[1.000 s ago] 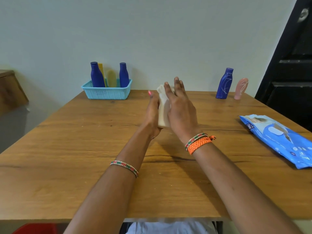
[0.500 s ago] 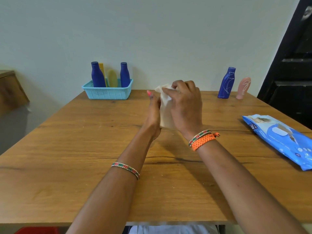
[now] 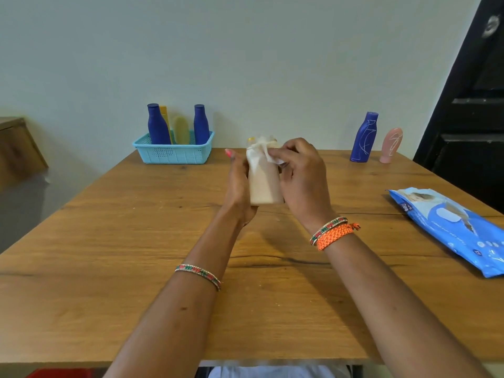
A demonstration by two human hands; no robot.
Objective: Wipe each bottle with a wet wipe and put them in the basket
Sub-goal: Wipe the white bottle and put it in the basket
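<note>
A cream bottle (image 3: 264, 186) with a yellow cap stands upright between my hands above the table's middle. My left hand (image 3: 238, 184) grips its left side. My right hand (image 3: 301, 173) pinches a white wet wipe (image 3: 266, 152) that is draped over the bottle's neck and cap. The turquoise basket (image 3: 174, 154) at the back left holds two blue bottles, a yellow one and a pale green one. A blue bottle (image 3: 364, 137) and a pink bottle (image 3: 391, 145) stand at the back right of the table.
A blue pack of wet wipes (image 3: 450, 227) lies near the table's right edge. The wooden table (image 3: 109, 255) ends close to the wall behind. A dark door is at the right, a wooden cabinet at the far left.
My right hand went from flat against the bottle to curled, and it has drawn the wipe up from the bottle's body to its neck and cap. The bottle's lower body now shows.
</note>
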